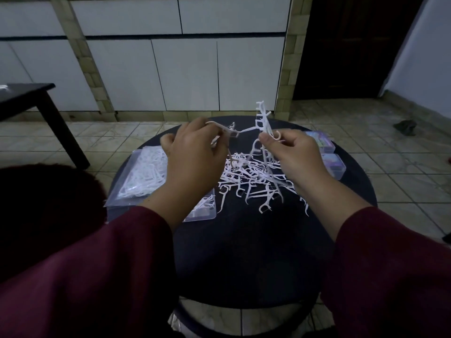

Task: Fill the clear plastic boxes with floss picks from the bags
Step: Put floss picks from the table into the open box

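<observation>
On the round black table (244, 252) lies a heap of floss picks (253, 181), light, thin and tangly. Right hand (300, 157) pinches a bunch by the handles; left hand (192, 152) pinches a few more.

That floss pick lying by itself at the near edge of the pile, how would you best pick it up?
Pinch the lone floss pick by its straight handle, coming from above. It lies flat on the dark round table, clear of the pile, so fingers fit either side. Its forked head is wider and holds thin floss, a poorer grip. Both hands are full now.
</observation>
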